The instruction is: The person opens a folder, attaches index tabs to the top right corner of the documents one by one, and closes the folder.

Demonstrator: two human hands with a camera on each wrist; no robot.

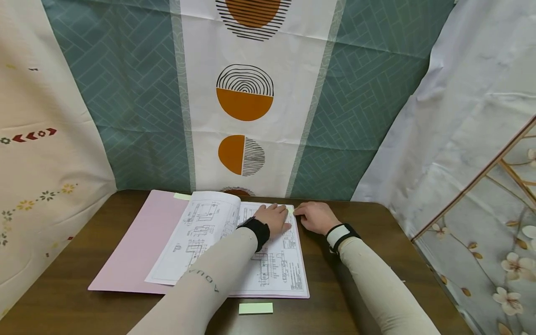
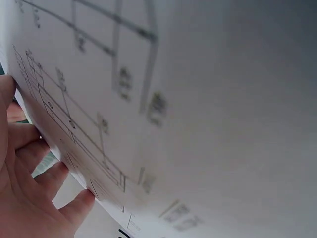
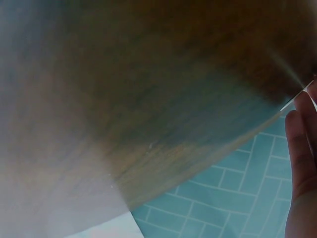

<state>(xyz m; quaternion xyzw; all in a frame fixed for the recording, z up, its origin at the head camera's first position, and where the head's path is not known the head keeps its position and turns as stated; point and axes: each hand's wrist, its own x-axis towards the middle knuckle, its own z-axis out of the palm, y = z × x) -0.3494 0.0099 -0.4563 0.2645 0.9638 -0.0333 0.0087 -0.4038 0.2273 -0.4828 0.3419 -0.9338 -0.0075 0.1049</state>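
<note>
A stapled stack of technical drawings [image 1: 289, 274] lies spread on the table, its left-hand page [image 1: 188, 251] turned over and curling up near the spine. My left hand [image 1: 272, 218] rests on the right-hand page with its fingers spread. In the left wrist view, the same hand's fingertips [image 2: 81, 203] touch the printed sheet. At that page's upper right corner sits a pale green sticky note [image 1: 291, 210]. My right hand [image 1: 316, 217] pinches the note's outer edge with curled fingers. In the right wrist view, its fingers [image 3: 299, 144] meet a thin pale edge.
A pink folder cover [image 1: 130, 260] lies opened to the left, with another green sticky tab [image 1: 182, 196] at its top. Near me on the brown table [image 1: 347, 302] is a pad of green sticky notes [image 1: 255, 308]. A patterned curtain [image 1: 259, 93] hangs behind.
</note>
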